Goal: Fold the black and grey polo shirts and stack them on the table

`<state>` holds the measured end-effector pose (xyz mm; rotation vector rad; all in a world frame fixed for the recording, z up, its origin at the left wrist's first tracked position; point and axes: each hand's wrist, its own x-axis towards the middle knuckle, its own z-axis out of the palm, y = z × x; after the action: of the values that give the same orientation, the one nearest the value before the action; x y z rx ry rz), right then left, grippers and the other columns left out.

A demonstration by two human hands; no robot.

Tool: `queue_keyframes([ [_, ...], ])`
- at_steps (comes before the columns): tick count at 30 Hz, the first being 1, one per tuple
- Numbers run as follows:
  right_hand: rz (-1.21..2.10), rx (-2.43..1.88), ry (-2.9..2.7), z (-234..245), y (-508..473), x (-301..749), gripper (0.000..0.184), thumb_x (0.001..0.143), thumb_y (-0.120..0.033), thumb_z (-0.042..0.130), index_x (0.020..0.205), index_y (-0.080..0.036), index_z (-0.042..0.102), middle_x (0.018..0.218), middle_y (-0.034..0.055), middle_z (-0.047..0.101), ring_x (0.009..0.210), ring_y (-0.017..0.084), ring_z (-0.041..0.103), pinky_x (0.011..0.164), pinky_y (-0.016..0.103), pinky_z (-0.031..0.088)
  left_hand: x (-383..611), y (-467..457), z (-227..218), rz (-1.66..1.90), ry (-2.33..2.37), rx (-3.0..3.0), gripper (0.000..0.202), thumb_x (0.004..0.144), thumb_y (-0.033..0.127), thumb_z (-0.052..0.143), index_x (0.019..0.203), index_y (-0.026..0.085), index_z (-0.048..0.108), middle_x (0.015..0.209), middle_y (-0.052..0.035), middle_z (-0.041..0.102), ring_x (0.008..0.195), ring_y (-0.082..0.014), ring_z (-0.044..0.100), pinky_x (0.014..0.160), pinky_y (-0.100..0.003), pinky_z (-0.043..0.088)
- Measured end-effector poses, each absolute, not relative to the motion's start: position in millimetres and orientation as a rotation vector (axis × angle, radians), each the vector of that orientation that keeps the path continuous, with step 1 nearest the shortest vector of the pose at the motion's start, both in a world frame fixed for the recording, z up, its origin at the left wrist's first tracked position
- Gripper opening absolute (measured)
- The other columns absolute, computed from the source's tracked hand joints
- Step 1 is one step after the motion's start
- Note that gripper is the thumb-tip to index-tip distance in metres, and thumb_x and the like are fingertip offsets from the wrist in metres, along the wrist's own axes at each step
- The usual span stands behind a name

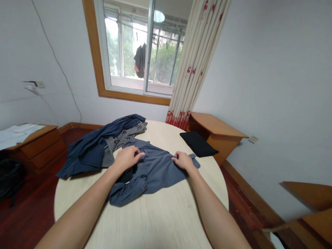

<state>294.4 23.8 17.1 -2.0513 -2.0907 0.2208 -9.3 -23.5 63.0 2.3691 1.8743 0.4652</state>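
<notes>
A grey-blue garment [160, 173] lies spread and wrinkled on the round table [155, 221], its left part bunched up. At its upper right edge, my right hand [182, 160] pinches the cloth between thumb and fingers. My left hand [127, 157] rests over the garment's upper left part, thumb held apart from the loosely curled fingers; no cloth shows in the gap. Just beyond that hand are a dark navy garment [90, 148] and a grey piece of clothing with black lettering [127, 134], heaped together.
A folded black cloth [199, 143] lies at the table's right rim. Behind it stands a wooden desk [218, 126] beside the curtain [197, 62]. A low drawer cabinet [43, 148] with papers on top is at the left, near a black bag [10, 178] on the floor.
</notes>
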Motion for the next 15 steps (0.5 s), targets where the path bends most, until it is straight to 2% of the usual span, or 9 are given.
queue_keyframes([
  [1,0.216,-2.064,-2.074,17,24,294,0.020,0.087,-0.040,0.062,0.089,-0.020,0.066,0.098,0.0075,0.073,0.090,0.022,0.064,0.066,0.027,0.036,-6,-30,70,0.388,1.872,2.319,0.051,0.091,0.064,0.043,0.095,0.022,0.074,0.100,-0.0095,0.075,0.098,-0.0290,0.068,0.084,-0.038,0.051],
  [3,0.193,-2.104,-2.021,16,26,294,0.020,0.088,-0.040,0.061,0.091,-0.021,0.066,0.099,0.0081,0.073,0.091,0.023,0.065,0.068,0.028,0.039,0,-43,79,0.152,1.787,2.281,0.061,0.081,0.074,0.050,0.104,0.023,0.072,0.106,-0.0110,0.074,0.100,-0.0317,0.069,0.083,-0.038,0.052],
  [5,0.160,-2.165,-1.935,16,28,296,0.022,0.089,-0.041,0.058,0.093,-0.021,0.066,0.101,0.0096,0.073,0.095,0.024,0.065,0.070,0.029,0.041,8,-54,81,-0.093,1.653,2.315,0.073,0.071,0.073,0.064,0.124,0.023,0.065,0.121,-0.0142,0.070,0.111,-0.0352,0.065,0.090,-0.041,0.050],
  [7,0.134,-2.225,-1.826,16,30,301,0.023,0.090,-0.039,0.056,0.097,-0.021,0.067,0.103,0.0111,0.072,0.099,0.026,0.066,0.072,0.031,0.043,15,-60,78,-0.253,1.579,2.353,0.081,0.065,0.061,0.075,0.135,0.023,0.057,0.130,-0.0159,0.065,0.118,-0.0363,0.062,0.095,-0.041,0.049],
  [9,0.123,-2.237,-1.754,16,32,307,0.024,0.090,-0.037,0.055,0.103,-0.021,0.068,0.105,0.0124,0.072,0.102,0.027,0.066,0.074,0.032,0.045,21,-61,72,-0.292,1.586,2.389,0.074,0.066,0.047,0.079,0.133,0.023,0.058,0.128,-0.0163,0.067,0.117,-0.0361,0.063,0.094,-0.041,0.050],
  [11,0.113,-2.203,-1.756,17,32,310,0.025,0.089,-0.033,0.055,0.106,-0.020,0.068,0.106,0.0144,0.072,0.102,0.028,0.066,0.075,0.033,0.045,24,-57,66,-0.246,1.638,2.419,0.058,0.070,0.036,0.076,0.125,0.021,0.063,0.121,-0.0175,0.069,0.112,-0.0368,0.065,0.090,-0.041,0.052],
  [13,0.125,-2.138,-1.824,19,27,308,0.021,0.087,-0.028,0.057,0.099,-0.017,0.070,0.104,0.0167,0.073,0.099,0.029,0.067,0.075,0.034,0.046,21,-49,61,-0.154,1.702,2.440,0.044,0.073,0.026,0.070,0.116,0.020,0.066,0.114,-0.0184,0.071,0.106,-0.0370,0.068,0.084,-0.041,0.054],
  [15,0.276,-2.029,-1.927,24,16,301,0.013,0.084,-0.025,0.061,0.088,-0.016,0.070,0.094,0.0154,0.073,0.089,0.026,0.068,0.071,0.032,0.047,14,-40,56,-0.031,1.796,2.447,0.036,0.074,0.018,0.064,0.110,0.020,0.068,0.108,-0.0178,0.073,0.098,-0.0354,0.070,0.079,-0.040,0.054],
])
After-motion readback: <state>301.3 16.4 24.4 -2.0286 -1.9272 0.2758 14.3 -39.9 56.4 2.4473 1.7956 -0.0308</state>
